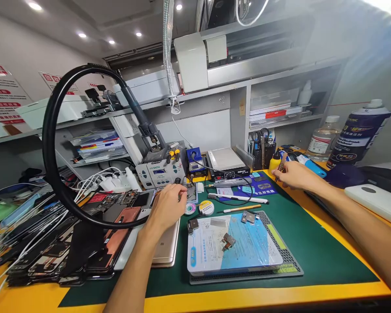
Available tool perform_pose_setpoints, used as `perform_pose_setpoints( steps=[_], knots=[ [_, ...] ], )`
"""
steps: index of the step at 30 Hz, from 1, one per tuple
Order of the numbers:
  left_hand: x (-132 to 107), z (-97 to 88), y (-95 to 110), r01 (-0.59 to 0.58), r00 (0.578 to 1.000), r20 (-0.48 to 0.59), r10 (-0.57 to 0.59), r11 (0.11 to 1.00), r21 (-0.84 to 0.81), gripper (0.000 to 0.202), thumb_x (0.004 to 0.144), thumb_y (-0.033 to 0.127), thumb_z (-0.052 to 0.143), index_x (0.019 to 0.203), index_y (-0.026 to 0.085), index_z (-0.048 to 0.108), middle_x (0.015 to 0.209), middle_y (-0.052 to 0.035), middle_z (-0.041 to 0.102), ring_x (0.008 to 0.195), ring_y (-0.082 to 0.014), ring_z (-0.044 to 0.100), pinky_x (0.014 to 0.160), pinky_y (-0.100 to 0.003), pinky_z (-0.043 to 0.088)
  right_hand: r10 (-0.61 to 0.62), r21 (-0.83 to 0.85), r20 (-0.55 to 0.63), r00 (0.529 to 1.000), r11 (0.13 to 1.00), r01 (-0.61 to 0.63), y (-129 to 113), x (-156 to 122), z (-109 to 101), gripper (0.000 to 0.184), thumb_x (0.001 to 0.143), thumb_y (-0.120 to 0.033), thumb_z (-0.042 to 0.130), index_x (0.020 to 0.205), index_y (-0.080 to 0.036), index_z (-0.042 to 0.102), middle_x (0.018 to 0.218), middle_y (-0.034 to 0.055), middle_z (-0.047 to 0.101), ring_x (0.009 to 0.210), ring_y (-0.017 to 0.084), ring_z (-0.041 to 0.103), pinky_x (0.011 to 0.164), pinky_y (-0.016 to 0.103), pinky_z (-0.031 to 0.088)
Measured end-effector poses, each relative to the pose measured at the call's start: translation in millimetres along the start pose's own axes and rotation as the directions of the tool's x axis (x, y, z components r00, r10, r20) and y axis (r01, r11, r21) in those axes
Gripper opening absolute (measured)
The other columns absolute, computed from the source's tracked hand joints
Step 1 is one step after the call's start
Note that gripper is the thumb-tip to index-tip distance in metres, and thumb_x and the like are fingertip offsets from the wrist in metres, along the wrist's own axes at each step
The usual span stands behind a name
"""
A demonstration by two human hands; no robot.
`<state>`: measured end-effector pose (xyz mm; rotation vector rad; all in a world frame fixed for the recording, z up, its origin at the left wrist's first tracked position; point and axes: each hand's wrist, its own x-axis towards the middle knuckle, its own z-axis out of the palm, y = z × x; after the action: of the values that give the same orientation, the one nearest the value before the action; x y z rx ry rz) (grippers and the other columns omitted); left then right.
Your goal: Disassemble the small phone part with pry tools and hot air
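My left hand (170,204) reaches over the gold phone (164,243) toward the front of the soldering station (163,167). Its fingers are curled closed, and what they grip is hidden. At the mat's right edge, my right hand (293,174) pinches a pair of brownish tweezers (282,162), beside a yellow bottle (275,162). Between my arms, a blue and white box (208,256) lies on a grey perforated pad (295,265). On the box are a small circuit board piece (228,240), a metal part (248,217) and a dark small part (193,224).
Stacked phone parts (68,248) crowd the left, under a black flexible arm (48,143). A brush (237,198), a yellow-handled tool (243,208), a solder spool (190,209) and a round tin (206,207) lie behind the box. A spray can (358,130) stands right.
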<state>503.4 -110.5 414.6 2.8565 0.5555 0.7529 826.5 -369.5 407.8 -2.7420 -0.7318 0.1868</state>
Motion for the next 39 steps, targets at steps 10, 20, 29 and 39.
perform_pose_setpoints(
  steps=[10,20,29,39],
  knots=[
    [37,-0.6,26,-0.067,0.956,0.292,0.017,0.985,0.160,0.025,0.097,0.037,0.059,0.107,0.015,0.066,0.104,-0.0057,0.069,0.091,-0.0175,0.067,0.083,-0.038,0.057,-0.048,-0.055,-0.045,0.998,0.997,0.046,0,-4,1,0.031,0.100,-0.043,0.056,0.102,-0.014,0.066,0.094,0.0046,0.069,0.078,0.015,0.066,0.073,0.032,0.057],
    [78,25.3,38,-0.104,0.863,0.498,-0.089,0.932,0.347,0.033,0.095,0.037,0.063,0.121,0.017,0.062,0.122,-0.0091,0.064,0.105,-0.0222,0.065,0.089,-0.043,0.056,-0.072,-0.050,-0.033,0.997,0.996,0.071,0,-7,-1,0.029,0.099,-0.041,0.057,0.109,-0.015,0.066,0.102,0.0062,0.069,0.086,0.017,0.068,0.078,0.036,0.058],
    [79,33.1,14,-0.007,0.894,0.435,-0.108,0.967,0.254,0.033,0.095,0.037,0.062,0.121,0.017,0.062,0.122,-0.0091,0.064,0.106,-0.0224,0.065,0.090,-0.043,0.056,-0.086,-0.055,-0.019,0.996,0.995,0.085,0,-8,0,0.029,0.099,-0.040,0.059,0.113,-0.015,0.066,0.108,0.0072,0.069,0.092,0.019,0.068,0.082,0.038,0.057],
    [58,14.2,-5,0.176,0.916,0.386,-0.112,0.975,-0.136,0.032,0.095,0.038,0.062,0.117,0.015,0.064,0.116,-0.0076,0.066,0.099,-0.0213,0.066,0.084,-0.040,0.058,-0.092,-0.041,-0.003,0.996,0.995,0.092,2,-4,0,0.030,0.099,-0.041,0.058,0.109,-0.015,0.066,0.103,0.0063,0.070,0.087,0.018,0.068,0.079,0.036,0.058]
  ],
)
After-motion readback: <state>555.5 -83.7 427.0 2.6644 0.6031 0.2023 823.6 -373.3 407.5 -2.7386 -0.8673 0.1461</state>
